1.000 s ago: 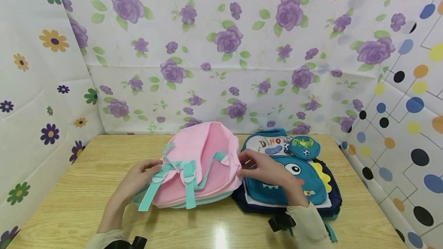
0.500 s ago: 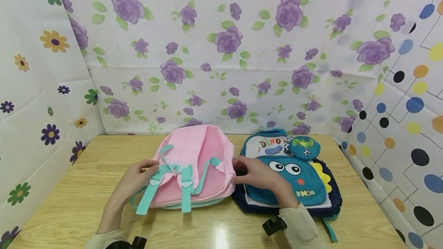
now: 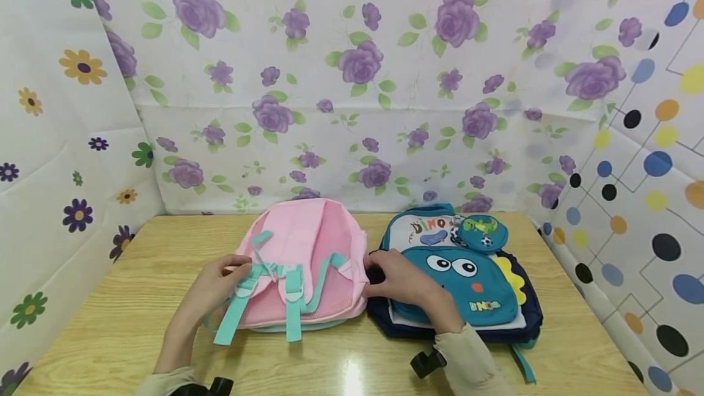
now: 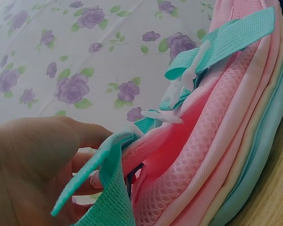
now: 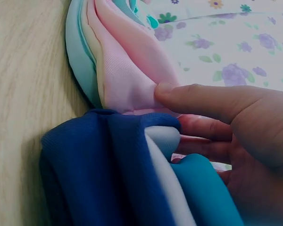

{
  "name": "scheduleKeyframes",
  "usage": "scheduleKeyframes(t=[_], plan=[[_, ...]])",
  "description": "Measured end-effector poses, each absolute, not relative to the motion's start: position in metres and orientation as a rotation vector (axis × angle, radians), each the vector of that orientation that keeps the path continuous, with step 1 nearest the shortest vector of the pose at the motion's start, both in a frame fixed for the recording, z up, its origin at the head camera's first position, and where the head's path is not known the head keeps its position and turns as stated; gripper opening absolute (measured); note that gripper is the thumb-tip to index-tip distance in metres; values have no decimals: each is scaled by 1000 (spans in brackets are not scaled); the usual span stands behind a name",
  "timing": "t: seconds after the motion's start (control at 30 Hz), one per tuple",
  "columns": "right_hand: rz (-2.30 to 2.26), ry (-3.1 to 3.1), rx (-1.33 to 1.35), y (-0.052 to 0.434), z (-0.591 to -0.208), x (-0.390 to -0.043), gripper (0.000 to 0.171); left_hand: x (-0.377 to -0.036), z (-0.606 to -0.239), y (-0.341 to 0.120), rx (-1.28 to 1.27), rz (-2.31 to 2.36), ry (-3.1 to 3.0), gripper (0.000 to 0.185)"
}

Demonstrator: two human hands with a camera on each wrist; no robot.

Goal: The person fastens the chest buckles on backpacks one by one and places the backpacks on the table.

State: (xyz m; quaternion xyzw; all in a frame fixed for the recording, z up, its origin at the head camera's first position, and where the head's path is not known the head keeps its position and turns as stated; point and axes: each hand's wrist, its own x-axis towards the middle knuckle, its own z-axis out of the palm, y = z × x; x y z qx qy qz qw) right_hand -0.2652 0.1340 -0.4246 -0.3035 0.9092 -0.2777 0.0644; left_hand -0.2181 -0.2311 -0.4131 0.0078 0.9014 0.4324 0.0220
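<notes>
A pink backpack (image 3: 313, 243) lies back side up on the wooden table (image 3: 126, 298), its teal straps (image 3: 291, 298) trailing toward me. My left hand (image 3: 233, 267) grips its left edge, thumb on top beside a teal strap (image 4: 108, 188) and fingers tucked under the pink fabric (image 4: 217, 141). My right hand (image 3: 379, 274) pinches the right side of the pink backpack (image 5: 127, 70), the thumb (image 5: 203, 101) pressing from above and the fingers beneath. A blue dinosaur backpack (image 3: 467, 280) lies face up right beside it, its navy edge (image 5: 99, 174) touching the pink one.
Flowered sheets (image 3: 357, 78) wall in the table at the back and left, and a dotted sheet (image 3: 649, 200) closes off the right. Bare tabletop lies to the left of the pink backpack and along the front edge (image 3: 341, 377).
The pink backpack has come down from a raised, bulging position and now lies flatter and slightly further left. Both hands kept their hold and moved down with it.
</notes>
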Motion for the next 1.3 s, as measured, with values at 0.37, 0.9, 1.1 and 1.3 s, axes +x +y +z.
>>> scheduleKeyframes(t=[0.37,0.9,1.1,1.3], plan=[[-718,2820,-863,132,-426,-261,32,-219,-413,-230,53,1326,2786,47],[-548,2857,-942,129,-426,-260,38,-219,-412,-230,76,1259,2844,48],[-588,2814,-972,133,-422,-260,34,-216,-411,-232,84,1256,2857,47],[-655,2808,-929,142,-415,-259,30,-214,-408,-232,81,1277,2844,47]])
